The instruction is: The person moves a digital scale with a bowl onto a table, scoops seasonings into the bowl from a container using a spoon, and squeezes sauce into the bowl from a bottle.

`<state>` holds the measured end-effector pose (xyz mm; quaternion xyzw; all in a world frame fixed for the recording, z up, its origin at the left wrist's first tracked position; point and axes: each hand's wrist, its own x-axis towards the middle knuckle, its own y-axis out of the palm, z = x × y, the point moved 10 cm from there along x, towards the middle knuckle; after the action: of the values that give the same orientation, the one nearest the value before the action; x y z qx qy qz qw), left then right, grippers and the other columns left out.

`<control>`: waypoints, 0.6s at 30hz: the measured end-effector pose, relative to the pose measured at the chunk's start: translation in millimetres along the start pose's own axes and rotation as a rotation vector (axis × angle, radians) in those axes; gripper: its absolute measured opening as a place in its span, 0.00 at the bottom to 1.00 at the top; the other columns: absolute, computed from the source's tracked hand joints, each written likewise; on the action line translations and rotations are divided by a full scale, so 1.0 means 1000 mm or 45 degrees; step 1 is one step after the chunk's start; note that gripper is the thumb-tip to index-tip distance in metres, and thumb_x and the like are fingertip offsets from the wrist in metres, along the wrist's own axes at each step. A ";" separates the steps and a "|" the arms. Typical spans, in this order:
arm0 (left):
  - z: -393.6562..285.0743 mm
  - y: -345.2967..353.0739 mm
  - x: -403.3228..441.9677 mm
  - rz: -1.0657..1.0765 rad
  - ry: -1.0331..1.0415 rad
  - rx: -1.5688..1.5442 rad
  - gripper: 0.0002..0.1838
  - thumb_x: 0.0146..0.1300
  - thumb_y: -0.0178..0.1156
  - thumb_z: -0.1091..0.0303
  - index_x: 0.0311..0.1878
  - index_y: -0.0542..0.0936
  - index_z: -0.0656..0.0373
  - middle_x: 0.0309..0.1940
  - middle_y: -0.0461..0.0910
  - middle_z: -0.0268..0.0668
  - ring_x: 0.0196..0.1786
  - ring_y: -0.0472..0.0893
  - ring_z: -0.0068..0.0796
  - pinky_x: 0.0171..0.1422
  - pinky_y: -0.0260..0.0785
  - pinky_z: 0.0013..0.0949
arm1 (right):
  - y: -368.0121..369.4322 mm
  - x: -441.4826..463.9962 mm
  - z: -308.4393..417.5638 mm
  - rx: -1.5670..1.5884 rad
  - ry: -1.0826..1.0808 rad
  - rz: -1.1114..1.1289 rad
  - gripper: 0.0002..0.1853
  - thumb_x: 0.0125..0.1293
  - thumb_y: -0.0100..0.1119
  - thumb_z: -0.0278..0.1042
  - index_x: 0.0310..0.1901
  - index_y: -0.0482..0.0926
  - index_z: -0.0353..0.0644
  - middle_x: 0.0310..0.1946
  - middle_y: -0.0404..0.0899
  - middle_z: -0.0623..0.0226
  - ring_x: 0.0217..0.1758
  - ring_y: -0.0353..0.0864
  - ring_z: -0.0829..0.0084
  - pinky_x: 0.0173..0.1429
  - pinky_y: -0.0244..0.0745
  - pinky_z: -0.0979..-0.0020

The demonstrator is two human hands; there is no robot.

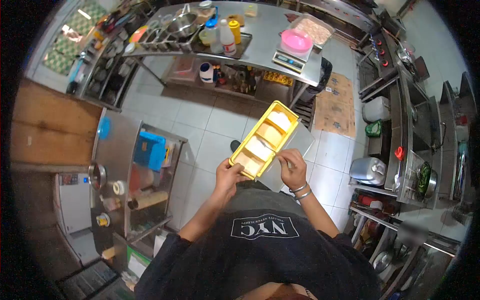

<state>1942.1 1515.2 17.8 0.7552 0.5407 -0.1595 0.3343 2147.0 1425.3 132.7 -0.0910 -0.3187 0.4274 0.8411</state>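
Note:
A yellow box (pixel 278 104) divided into compartments is held tilted in front of my body. Pale or white contents show in its compartments, too small to identify. My left hand (pixel 228 176) grips the near left corner, with the thumb over the rim. Beside the near right edge is my right hand (pixel 292 167), its fingers bent and pinched together close to the rim; what they hold, if anything, is too small to make out. A clear lid or panel (pixel 303 142) hangs along the box's right side.
Ahead stands a steel table (pixel 270 30) with bottles, pans and a scale (pixel 288 61) under a pink bowl (pixel 296 42). A shelf unit with a blue basket (pixel 150 151) is at left. Metal racks line the right; cardboard (pixel 334 106) lies on the floor.

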 end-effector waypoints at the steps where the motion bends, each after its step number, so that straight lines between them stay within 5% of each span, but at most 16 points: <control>1: -0.002 0.006 0.010 0.024 -0.013 -0.008 0.15 0.57 0.55 0.82 0.48 0.75 0.71 0.38 0.80 0.44 0.35 0.86 0.36 0.35 0.86 0.34 | 0.000 0.004 -0.008 -0.013 0.002 -0.014 0.05 0.59 0.65 0.19 0.37 0.82 0.35 0.36 0.83 0.57 0.38 0.81 0.57 0.46 0.76 0.65; 5: -0.018 0.028 0.065 0.062 -0.061 0.008 0.13 0.57 0.55 0.82 0.47 0.75 0.71 0.37 0.80 0.44 0.35 0.85 0.36 0.36 0.86 0.35 | -0.004 0.042 -0.049 -0.027 0.179 -0.193 0.02 0.63 0.64 0.22 0.35 0.82 0.33 0.34 0.83 0.57 0.37 0.81 0.63 0.45 0.76 0.68; 10: -0.055 0.060 0.143 0.110 -0.077 0.076 0.10 0.58 0.56 0.81 0.44 0.74 0.71 0.38 0.78 0.44 0.35 0.85 0.36 0.35 0.86 0.35 | 0.036 0.073 -0.154 0.328 0.880 -0.156 0.10 0.71 0.60 0.30 0.39 0.82 0.30 0.33 0.84 0.62 0.32 0.79 0.77 0.39 0.76 0.73; 18: -0.116 0.074 0.224 0.164 -0.046 0.016 0.11 0.58 0.56 0.82 0.45 0.74 0.71 0.38 0.78 0.45 0.36 0.84 0.37 0.36 0.85 0.34 | 0.069 0.156 -0.207 0.658 0.900 -0.419 0.11 0.72 0.59 0.34 0.43 0.81 0.31 0.33 0.83 0.62 0.33 0.78 0.76 0.37 0.74 0.74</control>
<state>2077.7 1738.6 -8.0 0.7875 0.4838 -0.1547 0.3490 2295.4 1613.5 13.4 0.0334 0.0942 0.2965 0.9498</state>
